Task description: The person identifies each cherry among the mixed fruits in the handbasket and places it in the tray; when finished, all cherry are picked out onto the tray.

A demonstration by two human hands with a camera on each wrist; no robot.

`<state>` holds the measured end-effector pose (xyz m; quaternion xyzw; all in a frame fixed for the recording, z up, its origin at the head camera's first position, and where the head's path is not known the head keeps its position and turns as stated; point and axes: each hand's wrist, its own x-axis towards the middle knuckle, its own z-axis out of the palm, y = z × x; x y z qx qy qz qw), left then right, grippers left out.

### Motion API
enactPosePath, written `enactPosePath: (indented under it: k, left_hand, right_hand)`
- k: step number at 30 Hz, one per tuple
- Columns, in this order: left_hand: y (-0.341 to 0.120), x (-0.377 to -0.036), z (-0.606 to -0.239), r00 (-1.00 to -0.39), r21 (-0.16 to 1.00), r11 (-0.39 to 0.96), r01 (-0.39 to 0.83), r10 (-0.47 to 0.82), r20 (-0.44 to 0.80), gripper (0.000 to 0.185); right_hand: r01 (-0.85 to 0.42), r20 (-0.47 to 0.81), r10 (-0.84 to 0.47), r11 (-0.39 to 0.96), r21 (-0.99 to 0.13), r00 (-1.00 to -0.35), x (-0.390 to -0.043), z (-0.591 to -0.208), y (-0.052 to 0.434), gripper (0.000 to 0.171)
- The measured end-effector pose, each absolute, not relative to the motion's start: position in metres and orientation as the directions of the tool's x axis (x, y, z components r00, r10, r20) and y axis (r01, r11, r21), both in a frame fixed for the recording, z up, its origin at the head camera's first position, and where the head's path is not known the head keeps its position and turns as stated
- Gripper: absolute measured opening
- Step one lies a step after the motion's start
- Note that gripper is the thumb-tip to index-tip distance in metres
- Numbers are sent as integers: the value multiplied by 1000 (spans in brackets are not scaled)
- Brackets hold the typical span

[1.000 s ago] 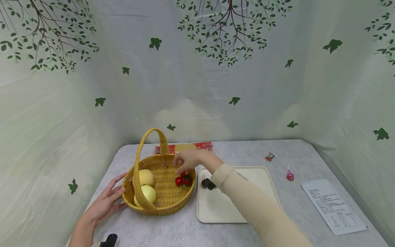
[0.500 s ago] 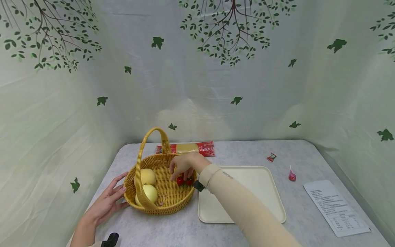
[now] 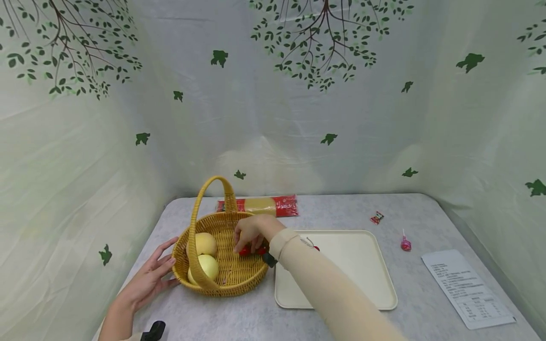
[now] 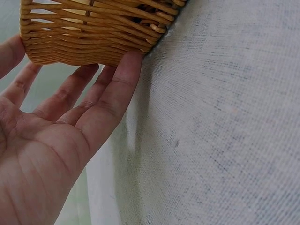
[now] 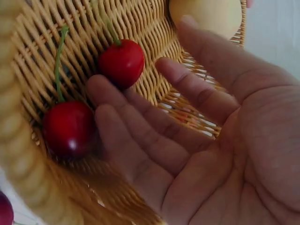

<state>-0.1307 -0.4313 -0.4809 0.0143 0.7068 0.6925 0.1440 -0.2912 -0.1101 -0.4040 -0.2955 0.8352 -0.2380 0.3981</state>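
Inside the wicker basket [image 3: 222, 255], the right hand [image 5: 197, 136] lies open, fingers [image 5: 126, 122] touching two cherries [image 5: 121, 62], gripping neither. Left hand [image 4: 61, 131] braces the basket's outer wall, flat. Pinching the stems would likely lift them cleanly.

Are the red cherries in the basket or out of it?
In. Two cherries lie on the woven bottom of the basket, right by the right hand.

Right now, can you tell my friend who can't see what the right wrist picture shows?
An open right hand reaches into a woven basket, its fingertips beside two red cherries with green stems. One cherry lies above the fingers, the other lower left near the rim. A pale yellow fruit sits at the top edge.
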Motion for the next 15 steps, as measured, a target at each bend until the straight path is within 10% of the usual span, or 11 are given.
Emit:
enactPosePath:
  k: [15]
  left_hand:
    - [-431,-132,-479,-958,976,65,-208,186,-217,66]
  right_hand:
    - [-212,-664,-593,797,-566,-455,-291,-404,-128,15]
